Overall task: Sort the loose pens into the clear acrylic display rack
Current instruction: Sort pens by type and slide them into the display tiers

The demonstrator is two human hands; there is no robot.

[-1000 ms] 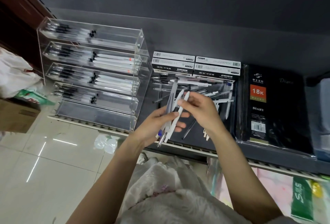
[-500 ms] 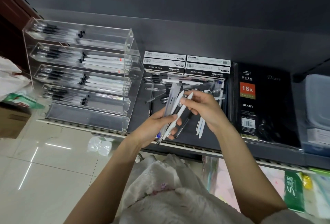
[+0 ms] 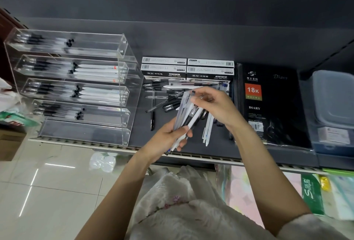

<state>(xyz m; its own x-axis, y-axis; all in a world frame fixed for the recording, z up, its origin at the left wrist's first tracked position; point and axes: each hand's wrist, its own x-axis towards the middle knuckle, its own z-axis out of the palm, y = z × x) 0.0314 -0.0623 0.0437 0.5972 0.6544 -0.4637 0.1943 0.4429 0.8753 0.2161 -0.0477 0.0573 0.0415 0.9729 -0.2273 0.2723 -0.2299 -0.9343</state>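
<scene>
at the far left of the dark shelf (image 3: pixel 220 149) stands the clear acrylic display rack (image 3: pixel 122 94), five stepped troughs. the upper four hold black-gripped clear pens at their left ends, and the second and third also hold white pens; the bottom trough looks bare, though glare makes that uncertain.

just right of the rack, loose pens (image 3: pixel 162 103) lie scattered on the shelf in front of the gel ink pen boxes (image 3: pixel 186 69), some clear with black grips, some white.

over that pile the left hand (image 3: pixel 168 138) grips a fanned bundle of pens (image 3: pixel 188 117) near their lower ends, thumb pressed across the front, fingers curled behind. the right hand (image 3: pixel 214 107) meets the bundle's upper ends, its fingertips pinching one or two barrels; which exactly, blur hides.

these pens look light, stiff and smooth, so a loose fan would likely slip. holding each mid-barrel, or at the rubber grip, seems steadiest.

further right lies a wrapped black diary (image 3: pixel 272 105), then a grey lidded box (image 3: pixel 333 100).
</scene>
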